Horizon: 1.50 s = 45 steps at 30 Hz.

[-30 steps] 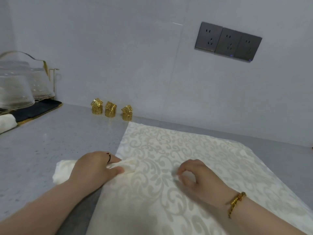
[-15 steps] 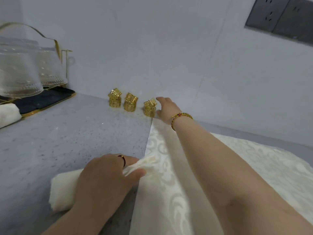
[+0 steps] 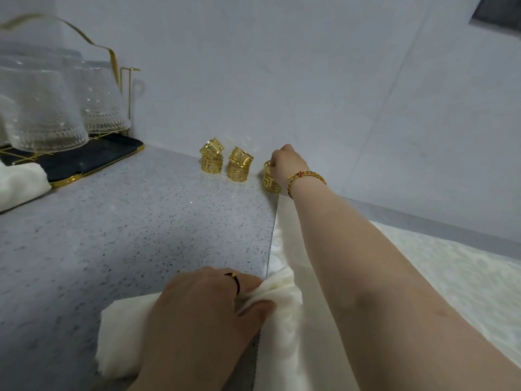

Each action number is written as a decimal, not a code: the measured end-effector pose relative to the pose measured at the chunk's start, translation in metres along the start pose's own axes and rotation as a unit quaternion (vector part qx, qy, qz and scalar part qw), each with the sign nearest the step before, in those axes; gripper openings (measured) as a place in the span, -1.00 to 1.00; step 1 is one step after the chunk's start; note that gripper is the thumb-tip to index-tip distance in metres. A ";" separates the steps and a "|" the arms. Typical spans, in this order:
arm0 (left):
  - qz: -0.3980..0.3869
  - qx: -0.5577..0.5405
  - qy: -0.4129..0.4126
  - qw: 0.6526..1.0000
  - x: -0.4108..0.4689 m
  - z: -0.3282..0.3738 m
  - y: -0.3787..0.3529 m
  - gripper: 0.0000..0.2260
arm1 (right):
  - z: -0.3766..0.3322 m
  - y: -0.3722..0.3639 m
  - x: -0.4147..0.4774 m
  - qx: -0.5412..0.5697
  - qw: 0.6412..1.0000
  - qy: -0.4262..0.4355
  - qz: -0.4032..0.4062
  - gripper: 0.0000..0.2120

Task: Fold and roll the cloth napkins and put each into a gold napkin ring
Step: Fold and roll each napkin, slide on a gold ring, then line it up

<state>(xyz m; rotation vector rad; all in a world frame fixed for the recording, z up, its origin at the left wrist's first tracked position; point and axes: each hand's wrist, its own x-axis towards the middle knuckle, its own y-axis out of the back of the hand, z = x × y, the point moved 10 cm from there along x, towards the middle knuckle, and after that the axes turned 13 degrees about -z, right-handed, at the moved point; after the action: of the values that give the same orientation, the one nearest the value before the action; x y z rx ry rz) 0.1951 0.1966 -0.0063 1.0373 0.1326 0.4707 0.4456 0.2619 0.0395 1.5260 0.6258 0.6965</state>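
Your left hand (image 3: 203,314) is wrapped over the rolled napkin (image 3: 127,331) at the near side of the counter (image 3: 112,221). Thumb and fingers pinch its right end, just where it overlaps the edge of the flat patterned cloth (image 3: 451,277). Your right hand (image 3: 284,165) is stretched out to the far wall and sits on top of the rightmost stack of rings (image 3: 271,180). The fingers curl over it, but the upper ring is hidden beneath them, so I cannot tell whether you have actually closed on it. The other two stacks (image 3: 225,163) stand just to the left, each with a tilted ring perched on an upright one. Expect the rings to be light, rigid and smooth, and only loosely balanced, so a sideways nudge would likely topple a pair. Take the top one by its outer wall between thumb and forefinger and lift it straight up. The napkin is the opposite: soft and springy, and likely to loosen the moment your grip eases. Hold it close to the end you mean to thread, squeezed narrow, so the ring can slide over without catching a fold.
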 end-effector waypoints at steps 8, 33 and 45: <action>0.101 -0.026 -0.057 0.993 -0.013 0.009 0.014 -0.35 | 0.011 0.036 -0.039 0.137 0.986 0.029 0.086 -0.82; 0.007 -0.065 0.000 0.998 -0.040 0.040 0.001 -0.75 | 0.063 -0.013 -0.351 0.313 0.950 -0.009 -0.006 -0.66; 0.072 -0.243 0.007 0.967 -0.052 0.068 -0.016 -0.82 | 0.088 -0.022 -0.361 0.572 0.815 -0.090 -0.005 -0.59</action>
<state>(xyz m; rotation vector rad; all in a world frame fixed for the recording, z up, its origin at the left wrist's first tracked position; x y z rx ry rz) 0.1753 0.1131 0.0088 0.5638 -0.0467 0.6072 0.2705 -0.0632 -0.0078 2.6519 0.9812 0.0811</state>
